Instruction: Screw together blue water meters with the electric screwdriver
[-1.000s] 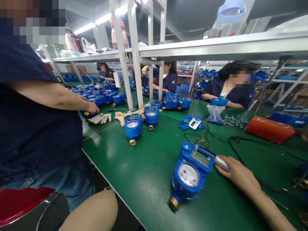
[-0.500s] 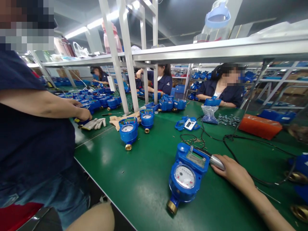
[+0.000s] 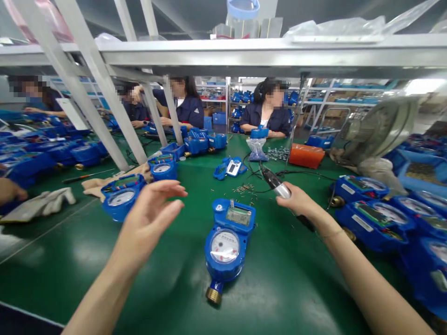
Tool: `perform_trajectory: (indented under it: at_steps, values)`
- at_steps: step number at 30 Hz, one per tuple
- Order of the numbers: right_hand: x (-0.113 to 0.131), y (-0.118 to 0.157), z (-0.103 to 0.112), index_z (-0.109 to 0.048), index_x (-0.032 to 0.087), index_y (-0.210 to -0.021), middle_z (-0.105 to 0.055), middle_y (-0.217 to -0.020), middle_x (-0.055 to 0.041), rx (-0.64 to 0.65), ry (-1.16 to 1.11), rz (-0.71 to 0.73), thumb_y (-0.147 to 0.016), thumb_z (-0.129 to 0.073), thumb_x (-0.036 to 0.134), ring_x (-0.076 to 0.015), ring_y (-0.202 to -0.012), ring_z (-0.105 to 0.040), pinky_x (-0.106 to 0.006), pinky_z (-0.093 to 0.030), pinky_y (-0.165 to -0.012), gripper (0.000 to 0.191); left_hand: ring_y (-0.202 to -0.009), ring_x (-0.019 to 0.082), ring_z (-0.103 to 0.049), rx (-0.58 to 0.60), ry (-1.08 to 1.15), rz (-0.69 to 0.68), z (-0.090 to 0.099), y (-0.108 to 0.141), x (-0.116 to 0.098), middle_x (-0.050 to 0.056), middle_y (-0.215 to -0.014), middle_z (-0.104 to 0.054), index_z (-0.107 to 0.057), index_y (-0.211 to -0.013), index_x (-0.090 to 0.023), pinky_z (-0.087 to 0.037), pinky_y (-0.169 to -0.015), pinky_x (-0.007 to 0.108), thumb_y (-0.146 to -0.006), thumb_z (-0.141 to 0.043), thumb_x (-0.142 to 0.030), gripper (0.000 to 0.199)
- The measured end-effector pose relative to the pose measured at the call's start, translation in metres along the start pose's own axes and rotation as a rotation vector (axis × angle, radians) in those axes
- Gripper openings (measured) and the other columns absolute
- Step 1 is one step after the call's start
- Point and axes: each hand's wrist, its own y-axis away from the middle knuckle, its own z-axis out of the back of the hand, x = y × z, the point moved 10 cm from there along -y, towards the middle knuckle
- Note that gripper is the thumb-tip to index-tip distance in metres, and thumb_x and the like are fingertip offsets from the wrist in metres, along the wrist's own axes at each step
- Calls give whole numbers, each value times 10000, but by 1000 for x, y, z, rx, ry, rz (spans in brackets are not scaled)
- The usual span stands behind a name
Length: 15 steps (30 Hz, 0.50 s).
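Observation:
On the green table in front of me lies a blue water meter [image 3: 225, 246] with a round dial, a small display and a brass threaded end. My right hand [image 3: 296, 197], to its upper right, is closed around a silver and black electric screwdriver [image 3: 277, 182] with a cord. To the left, my left hand [image 3: 150, 216] hovers with fingers apart and nothing in it. Behind that hand stand two blue meters with uncovered circuit boards, the nearer one [image 3: 118, 200] partly hidden by it. Small brass screws [image 3: 244, 188] lie scattered beyond the middle meter.
Further back are a blue cover with a white display [image 3: 232, 167], a bag of small blue parts [image 3: 256, 151] and an orange box [image 3: 306, 156]. Several meters [image 3: 373, 223] crowd the right side. Gloves [image 3: 45, 204] and a co-worker's hand [image 3: 12, 190] are at left. A shelf [image 3: 244, 56] spans overhead.
The view has swung right. My left hand has come into view. My right hand has lifted the screwdriver away from the meter's upper edge.

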Motion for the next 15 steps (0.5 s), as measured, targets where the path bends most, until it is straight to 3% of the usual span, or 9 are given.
perform_trajectory:
  at_steps: [4,8,12,15]
  values:
    - [23,2,11,-484,197,-964,-511,-695,47,35,-355,-35,-677,-660,321,-112,-564,-498,-278,-472,-559,359,-1245,288,-528,382,62,212,-67,-13,61,102,-1336,-537,-463,-1328,-257,-487,-985,447,-805,-718,-404,600]
    - [53,1,16,-455,241,-997,-485,-717,70,24,-677,-13,-668,-712,325,-102,-626,-516,-285,-518,-611,426,-1244,311,-543,622,291,341,-113,-12,87,110,-1404,-511,-402,-1397,-274,-448,-1033,477,-751,-766,-382,749]
    - [88,1,22,-483,223,-907,-478,-646,82,-18,-1047,37,-647,-759,183,-70,-556,-472,-203,-442,-513,381,-1115,303,-621,664,465,404,-129,-3,92,103,-1236,-620,-432,-1334,-237,-484,-971,468,-757,-752,-391,678]
    - [126,9,26,-493,209,-872,-422,-592,97,-9,-1079,147,-724,-684,173,-39,-480,-419,-171,-369,-472,244,-1016,282,-646,599,482,382,-129,1,94,85,-1144,-634,-432,-1268,-225,-513,-901,426,-714,-784,-390,677]
